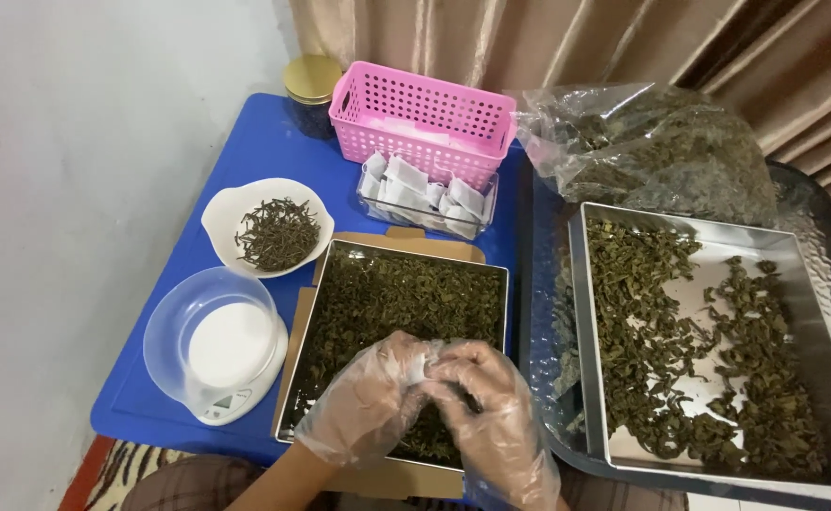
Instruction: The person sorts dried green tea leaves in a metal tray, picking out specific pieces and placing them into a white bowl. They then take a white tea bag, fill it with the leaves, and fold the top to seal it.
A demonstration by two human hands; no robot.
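While your gloved left hand point(368, 402) and right hand point(491, 416) pinch a small white tea sachet point(422, 371) between them, near, over the left tray of dried leaves point(340, 284): light, flimsy, tearable. Grip its edges.

Gloved left hand point(370, 397) and right hand point(493, 416) meet over metal tray point(300, 378) of dried leaves point(406, 293).

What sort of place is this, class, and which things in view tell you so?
Probably a home tea-packing corner, not a factory: metal trays of dried leaves, a small kitchen scale and a tub of little white sachets sit on a low blue table beside curtains.
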